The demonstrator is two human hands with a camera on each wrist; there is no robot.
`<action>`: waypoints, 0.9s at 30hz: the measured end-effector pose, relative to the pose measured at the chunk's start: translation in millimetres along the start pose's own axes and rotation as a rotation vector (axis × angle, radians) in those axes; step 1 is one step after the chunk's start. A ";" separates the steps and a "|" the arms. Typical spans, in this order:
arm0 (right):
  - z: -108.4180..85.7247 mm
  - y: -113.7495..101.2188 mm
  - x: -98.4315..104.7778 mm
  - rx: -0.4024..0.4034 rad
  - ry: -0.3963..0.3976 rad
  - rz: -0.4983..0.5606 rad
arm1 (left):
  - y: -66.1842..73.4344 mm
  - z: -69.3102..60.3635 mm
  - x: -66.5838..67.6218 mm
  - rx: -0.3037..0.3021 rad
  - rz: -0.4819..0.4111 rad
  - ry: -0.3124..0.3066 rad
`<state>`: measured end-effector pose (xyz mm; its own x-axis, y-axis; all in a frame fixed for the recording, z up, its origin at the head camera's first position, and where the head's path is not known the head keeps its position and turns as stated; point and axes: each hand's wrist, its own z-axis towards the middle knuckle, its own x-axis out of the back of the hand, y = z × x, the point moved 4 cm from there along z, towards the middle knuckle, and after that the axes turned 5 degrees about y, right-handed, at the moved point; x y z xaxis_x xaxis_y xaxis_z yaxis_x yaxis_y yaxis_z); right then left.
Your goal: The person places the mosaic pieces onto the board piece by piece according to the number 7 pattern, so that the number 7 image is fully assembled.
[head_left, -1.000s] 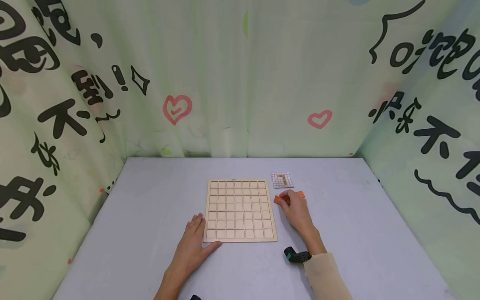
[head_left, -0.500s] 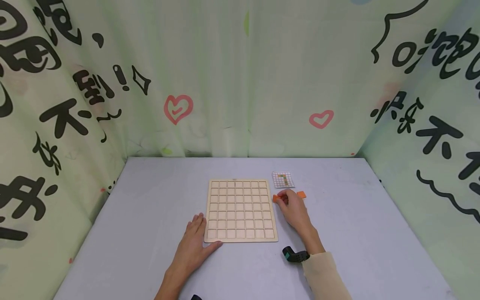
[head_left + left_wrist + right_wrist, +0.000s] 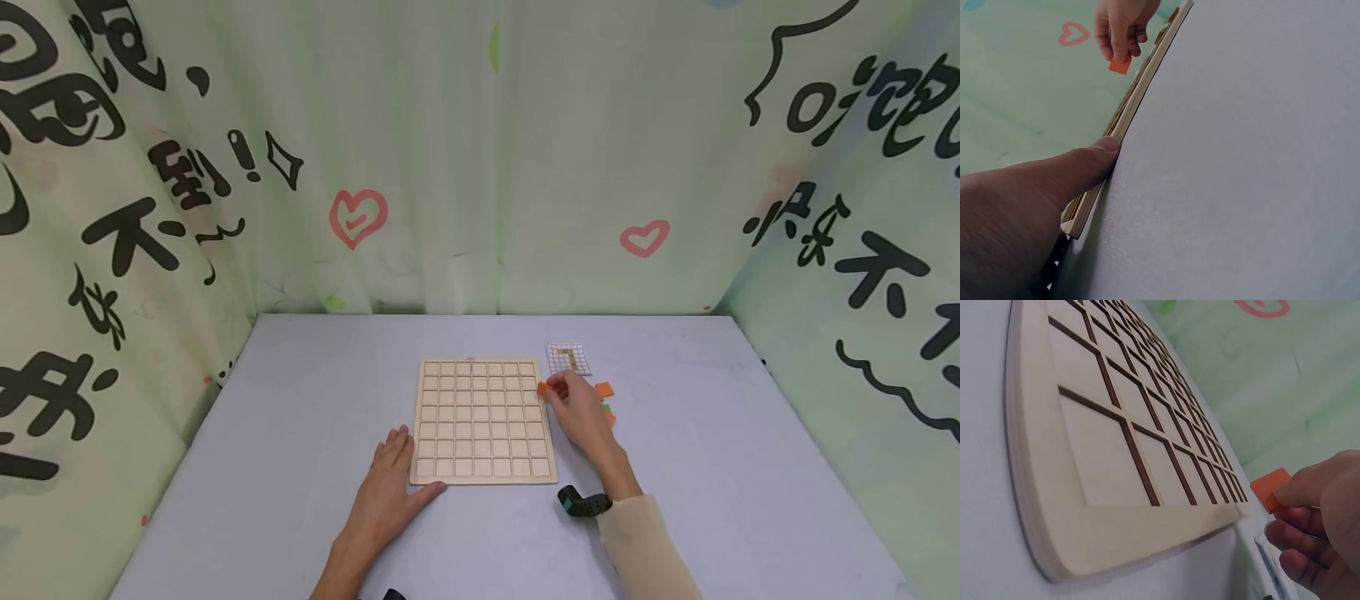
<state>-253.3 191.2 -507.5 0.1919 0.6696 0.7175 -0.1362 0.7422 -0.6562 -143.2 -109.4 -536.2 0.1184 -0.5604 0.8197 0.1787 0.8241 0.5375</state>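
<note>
A square wooden grid board (image 3: 483, 480) lies on the table. My left hand (image 3: 390, 483) rests at its near left corner, fingers along the left side; in the left wrist view the thumb (image 3: 1094, 159) touches the board's edge. Between thumb and fingers, my right hand (image 3: 581, 408) pinches a small orange square tile (image 3: 543, 388). That tile is over or just beside the board's right edge, near the upper right. The right wrist view shows the tile (image 3: 1266, 487) held beyond the grid cells, apart from the board. The right hand covers part of the table there.
A small printed grid card (image 3: 564, 357) lies behind the right hand, its lower edge close to the fingers. Another orange tile (image 3: 604, 389) and a partly hidden orange and green piece (image 3: 611, 418) lie right of that hand. Printed curtains surround the table (image 3: 300, 383) at back and sides.
My right hand has moved slightly left and away from me with the orange tile, toward the board's edge. The orange and green piece beside it has come into view. My left hand stays put.
</note>
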 end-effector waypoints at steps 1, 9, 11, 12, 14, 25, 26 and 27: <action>0.6 -1.2 -0.6 0.001 -0.002 0.001 | 0.0 0.0 0.0 -0.002 0.002 0.000; 3.9 -10.8 -6.4 0.002 -0.025 0.033 | 0.6 0.8 -0.3 -0.011 0.005 0.001; 4.6 -12.9 -7.8 0.009 -0.027 0.035 | 0.9 0.9 -0.4 -0.013 0.000 0.003; 5.0 -13.9 -8.6 0.010 -0.028 0.042 | 1.1 1.0 -0.4 -0.014 -0.001 0.004; 5.9 -15.5 -10.4 0.013 -0.033 0.046 | 1.4 1.2 -0.5 -0.016 0.000 0.004; 10.7 -25.2 -28.0 0.007 -0.077 0.102 | 0.3 0.4 -0.6 -0.028 -0.014 0.012; 11.1 -26.3 -30.0 0.011 -0.075 0.103 | -0.1 0.4 -0.7 -0.029 -0.014 0.013; 11.8 -27.4 -32.1 0.016 -0.071 0.111 | -0.5 0.4 -0.8 -0.030 -0.015 0.013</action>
<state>-267.2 149.7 -509.8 0.1053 0.7473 0.6561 -0.1688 0.6637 -0.7287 -143.8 -109.4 -537.1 0.1282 -0.5735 0.8091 0.2092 0.8132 0.5432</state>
